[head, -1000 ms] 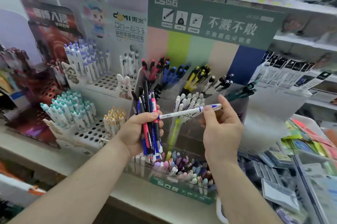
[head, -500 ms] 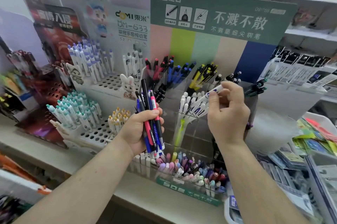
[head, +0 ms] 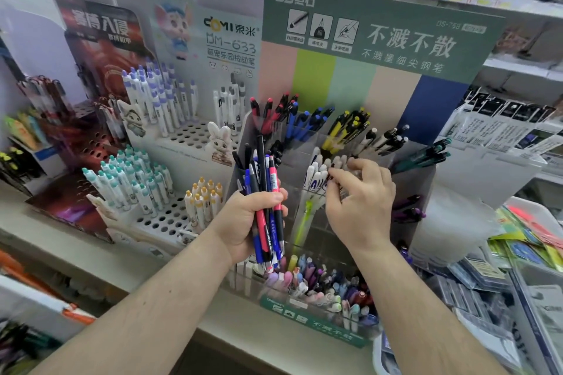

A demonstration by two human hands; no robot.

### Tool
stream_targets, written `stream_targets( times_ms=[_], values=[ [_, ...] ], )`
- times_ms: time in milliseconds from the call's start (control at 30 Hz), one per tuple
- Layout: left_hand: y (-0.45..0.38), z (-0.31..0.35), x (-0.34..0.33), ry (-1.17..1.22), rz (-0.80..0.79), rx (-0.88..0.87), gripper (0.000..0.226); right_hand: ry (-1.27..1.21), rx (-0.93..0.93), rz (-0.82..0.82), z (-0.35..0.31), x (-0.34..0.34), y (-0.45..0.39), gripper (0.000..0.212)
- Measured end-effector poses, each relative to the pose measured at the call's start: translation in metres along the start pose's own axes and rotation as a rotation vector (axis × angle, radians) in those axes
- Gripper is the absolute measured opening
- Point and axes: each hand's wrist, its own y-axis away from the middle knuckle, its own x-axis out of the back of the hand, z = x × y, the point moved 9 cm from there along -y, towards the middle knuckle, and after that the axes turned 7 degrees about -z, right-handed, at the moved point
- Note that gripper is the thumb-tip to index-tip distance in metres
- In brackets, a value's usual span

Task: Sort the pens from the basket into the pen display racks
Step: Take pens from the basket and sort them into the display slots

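My left hand (head: 243,222) grips an upright bundle of pens (head: 262,179) in blue, black, pink and red, held in front of the clear tiered pen rack (head: 316,326). My right hand (head: 362,204) hovers at the rack's middle compartment of white pens (head: 313,173). Its fingers are loosely curled and its fingertips touch the pen tops. I see no pen held between them. Red pens (head: 268,115), blue pens (head: 304,121), yellow pens (head: 347,127) and white-and-black pens (head: 387,140) fill the rack's top row.
White perforated racks hold teal-capped pens (head: 131,179), yellow-capped pens (head: 204,197) and purple-capped pens (head: 158,94) on the left. Pastel pens (head: 320,283) fill the rack's lowest tier. Packaged stationery (head: 502,127) and trays (head: 533,231) crowd the right. The shelf edge (head: 152,271) runs below.
My right hand carried a white pen with blue print from the bundle to the white-pen compartment and no longer holds it. The left hand kept its bundle still.
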Motion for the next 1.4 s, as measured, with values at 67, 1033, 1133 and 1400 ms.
stream_targets(
  times_ms=[67,1033,1133,1400],
  values=[
    [0.001,0.001,-0.003,-0.033,-0.011,-0.008,0.015,-0.078,0.003,0.031,-0.005,0.009,0.001,0.023],
    [0.015,-0.013,-0.018,0.245,-0.106,0.085,0.007,-1.491,-0.892,-0.121,0.008,-0.005,0.040,0.020],
    [0.012,0.000,-0.022,0.320,-0.142,-0.027,0.010,-1.547,-1.036,-0.101,0.007,-0.018,0.051,0.015],
    [0.001,0.030,-0.015,0.435,-0.128,-0.208,0.042,-1.533,-1.118,-0.080,-0.011,-0.032,0.050,0.015]
  ],
)
